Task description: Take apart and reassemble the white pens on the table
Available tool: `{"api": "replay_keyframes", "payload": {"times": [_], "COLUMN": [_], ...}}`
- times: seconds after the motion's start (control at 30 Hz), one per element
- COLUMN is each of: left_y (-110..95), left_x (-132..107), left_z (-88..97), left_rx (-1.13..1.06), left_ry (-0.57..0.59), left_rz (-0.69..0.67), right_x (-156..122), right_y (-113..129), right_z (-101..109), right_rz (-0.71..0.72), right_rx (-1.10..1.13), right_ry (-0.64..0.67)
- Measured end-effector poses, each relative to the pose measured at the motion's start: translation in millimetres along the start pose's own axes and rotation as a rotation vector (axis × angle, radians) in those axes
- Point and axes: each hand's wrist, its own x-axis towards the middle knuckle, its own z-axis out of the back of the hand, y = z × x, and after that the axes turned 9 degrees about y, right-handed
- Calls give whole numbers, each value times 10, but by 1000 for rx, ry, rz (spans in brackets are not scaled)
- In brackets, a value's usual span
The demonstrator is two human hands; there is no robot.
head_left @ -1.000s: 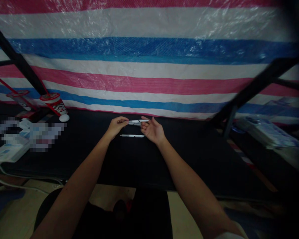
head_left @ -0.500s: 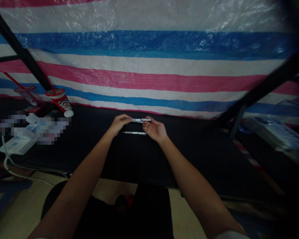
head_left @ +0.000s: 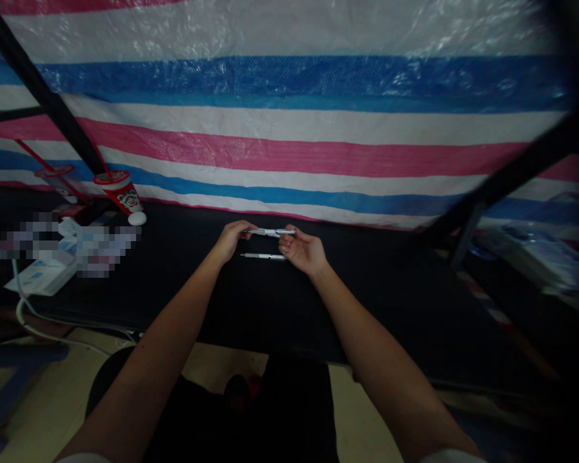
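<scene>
Both my hands hold one silver pen point(head_left: 269, 232) level above the black table point(head_left: 183, 283). My left hand point(head_left: 232, 237) pinches the pen's left end with closed fingers. My right hand point(head_left: 303, 249) grips the right end, fingers curled round it. A second silver pen point(head_left: 263, 256) lies flat on the table just below the held one, between my two wrists, untouched.
A red cup point(head_left: 119, 190) with a straw stands at the back left beside a small white round thing point(head_left: 137, 218). White boxes point(head_left: 43, 275) and a cable point(head_left: 53, 325) lie at the left edge. A striped tarpaulin point(head_left: 289, 128) hangs behind; black frame bars point(head_left: 492, 186) slant on both sides.
My right hand's fingers have closed onto the pen's right end. The view has shifted slightly; both hands stay in about the same place.
</scene>
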Motion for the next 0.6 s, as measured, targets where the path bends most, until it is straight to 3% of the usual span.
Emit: {"api": "replay_keyframes", "payload": {"times": [0.6], "left_y": [18], "left_x": [12], "left_z": [2], "left_rx": [-24], "left_ry": [-29], "left_rz": [43], "right_x": [10], "right_y": [5], "right_z": [-11], "right_rz": [10], "right_rx": [-68], "right_ry": [-68]}}
